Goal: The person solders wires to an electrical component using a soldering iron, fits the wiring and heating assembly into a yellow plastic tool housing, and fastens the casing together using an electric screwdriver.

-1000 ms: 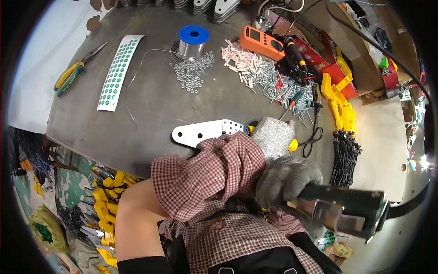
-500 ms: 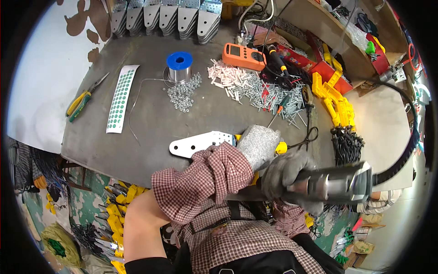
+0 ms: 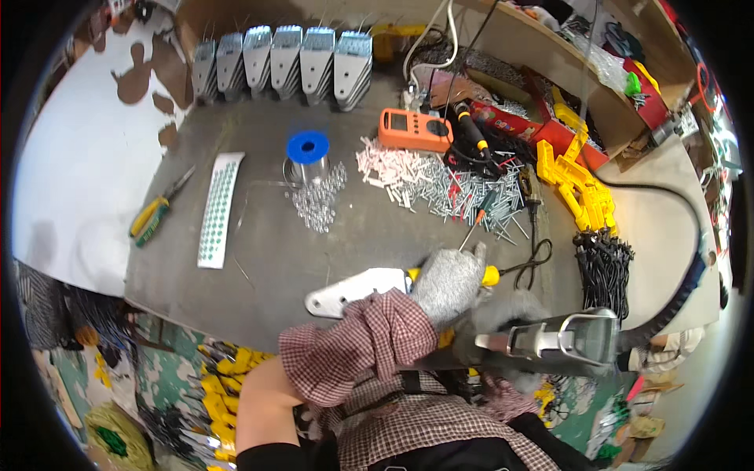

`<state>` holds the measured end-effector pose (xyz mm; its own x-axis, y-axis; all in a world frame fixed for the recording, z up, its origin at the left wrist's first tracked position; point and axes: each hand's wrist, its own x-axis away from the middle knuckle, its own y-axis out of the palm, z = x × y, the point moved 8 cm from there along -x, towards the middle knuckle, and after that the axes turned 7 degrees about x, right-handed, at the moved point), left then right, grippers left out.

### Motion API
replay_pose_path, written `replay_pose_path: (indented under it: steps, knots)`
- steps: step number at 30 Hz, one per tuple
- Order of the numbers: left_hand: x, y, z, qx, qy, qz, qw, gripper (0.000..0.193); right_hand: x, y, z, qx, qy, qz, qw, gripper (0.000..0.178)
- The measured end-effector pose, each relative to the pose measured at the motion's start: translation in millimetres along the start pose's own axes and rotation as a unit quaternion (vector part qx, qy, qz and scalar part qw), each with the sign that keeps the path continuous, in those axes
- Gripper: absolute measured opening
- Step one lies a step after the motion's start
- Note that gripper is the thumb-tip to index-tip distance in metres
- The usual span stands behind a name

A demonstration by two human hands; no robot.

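My left hand (image 3: 449, 284), in a light grey glove, is closed over a yellow fitting (image 3: 491, 275) joined to a flat white metal plate (image 3: 357, 289). The plate lies to the left of the hand, low over the near part of the bench, and a black cable runs out to the right. My right hand (image 3: 506, 312), also gloved in grey, is wrapped round a hose-fed power tool (image 3: 542, 341) with a metal body. Its tip is hidden near my left hand. Just beyond the left glove lies a screwdriver (image 3: 479, 216) with a green and orange handle.
Screws (image 3: 463, 192), pale plugs (image 3: 389, 165) and nuts (image 3: 318, 200) lie in piles on the bench (image 3: 275, 290). A solder spool (image 3: 309, 157), orange meter (image 3: 416, 129), sticker sheet (image 3: 220, 212) and pliers (image 3: 157, 208) lie beyond. Stacked metal plates (image 3: 318, 63) stand behind; yellow parts (image 3: 577, 184) lie right.
The view has shifted, so the bench items appear lower. My left hand still grips the yellow fitting, and my right hand keeps hold of the power tool, which stays close by.
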<state>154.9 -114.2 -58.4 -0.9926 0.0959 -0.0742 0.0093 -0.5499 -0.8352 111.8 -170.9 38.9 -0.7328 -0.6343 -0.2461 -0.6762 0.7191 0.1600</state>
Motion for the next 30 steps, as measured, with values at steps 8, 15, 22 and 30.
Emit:
replay_pose_path:
  steps: [8, 15, 22, 30]
  knots:
    - [67.8, -55.6, -47.9, 0.225, -0.022, -0.035, 0.973, 0.065, -61.4, -26.0, 18.7, -0.084, -0.095, 0.020, 0.992, 0.072]
    - [57.7, -36.2, -66.0, 0.254, -0.074, -0.127, 0.956, 0.073, -60.5, -36.9, 76.6, 0.022, -0.013, -0.176, 0.984, 0.076]
    - [65.9, -58.0, -49.4, 0.327, 0.015, -0.027, 0.944, 0.065, -61.9, -2.1, 82.5, 0.257, -0.111, -0.172, 0.945, 0.050]
    - [68.5, -26.2, -76.8, 0.380, -0.108, -0.081, 0.915, 0.070, -74.0, 13.0, 16.1, 0.091, 0.102, -0.077, 0.988, 0.058]
